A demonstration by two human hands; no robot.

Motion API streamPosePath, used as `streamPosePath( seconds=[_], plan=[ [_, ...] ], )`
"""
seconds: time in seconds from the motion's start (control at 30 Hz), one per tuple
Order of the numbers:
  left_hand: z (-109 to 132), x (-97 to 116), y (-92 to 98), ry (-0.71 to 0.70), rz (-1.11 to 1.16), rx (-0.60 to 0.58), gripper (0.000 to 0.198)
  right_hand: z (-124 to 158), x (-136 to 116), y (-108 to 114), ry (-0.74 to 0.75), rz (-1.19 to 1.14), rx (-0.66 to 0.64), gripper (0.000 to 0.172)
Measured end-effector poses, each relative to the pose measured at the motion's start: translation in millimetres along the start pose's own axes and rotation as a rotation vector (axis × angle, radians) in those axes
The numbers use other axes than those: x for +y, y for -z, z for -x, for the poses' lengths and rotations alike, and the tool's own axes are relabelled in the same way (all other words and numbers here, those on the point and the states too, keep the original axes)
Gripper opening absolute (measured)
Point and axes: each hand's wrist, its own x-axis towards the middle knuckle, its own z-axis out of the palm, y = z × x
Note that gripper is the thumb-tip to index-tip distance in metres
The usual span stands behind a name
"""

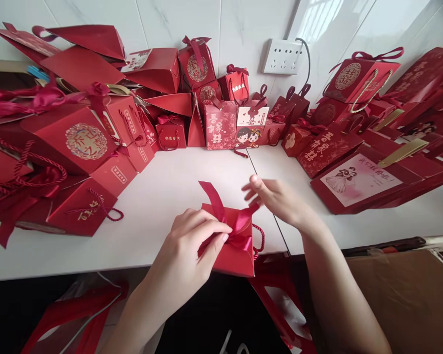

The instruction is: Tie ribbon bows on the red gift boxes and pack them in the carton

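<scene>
A small red gift box (pixel 233 253) with a red satin ribbon (pixel 221 206) on top rests at the front edge of the white table (pixel 158 196). My left hand (pixel 192 241) grips the box's left side, thumb and fingers pinching the ribbon near its knot. My right hand (pixel 276 199) hovers just right of the ribbon's upper end, fingers loosely spread and holding nothing. A red cord handle (pixel 260 238) loops out from the box's right side.
Many red gift boxes and bags crowd the table: a heap at the left (pixel 77 142), a row along the back wall (pixel 221 125), more at the right (pixel 354 182). A white wall socket (pixel 282 56) sits above. A cardboard box (pixel 402 295) stands low right.
</scene>
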Motion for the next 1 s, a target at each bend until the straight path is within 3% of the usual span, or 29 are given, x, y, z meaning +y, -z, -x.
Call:
streamPosePath(
  seconds=[0.07,0.13,0.33,0.47,0.53,0.57,0.63,0.7,0.73,0.87,1.0],
  plan=[
    [-0.2,0.1,-0.4,0.000,0.002,-0.002,0.016,8.2,6.7,4.2,-0.091,-0.034,-0.150,0.073],
    [-0.3,0.5,-1.0,-0.003,0.001,0.007,0.015,11.7,9.7,5.5,-0.078,-0.092,-0.251,0.068],
    [1.2,1.4,-2.9,-0.037,-0.017,0.011,0.016,-2.8,4.4,1.8,0.082,-0.315,-0.113,0.048],
    [0.5,3.2,-3.1,-0.079,-0.078,-0.020,0.020,-29.4,4.9,-8.4,0.181,-0.382,-0.207,0.047],
    [-1.0,4.8,-2.9,-0.074,-0.120,-0.044,0.022,-38.3,7.4,-13.0,0.180,-0.301,-0.260,0.047],
    [-1.8,5.8,-2.9,-0.068,-0.137,-0.047,0.023,-38.4,8.5,-14.3,0.182,-0.225,-0.226,0.046],
    [-3.4,8.1,-3.5,-0.047,-0.162,-0.040,0.022,-27.0,8.5,-14.9,0.202,-0.049,-0.026,0.040],
    [-4.7,10.6,-4.9,-0.016,-0.175,-0.013,0.021,-1.1,4.5,-14.1,0.200,0.087,0.216,0.034],
    [-5.2,11.9,-5.9,0.002,-0.178,0.002,0.021,15.1,1.2,-14.1,0.178,0.120,0.276,0.035],
    [-6.0,15.8,-9.2,0.064,-0.144,0.040,0.018,71.1,-12.7,-21.6,0.059,0.101,0.122,0.047],
    [-0.8,11.5,-5.8,0.142,0.017,0.121,0.019,82.7,-15.7,-33.1,-0.005,0.103,0.122,0.043]
  ],
)
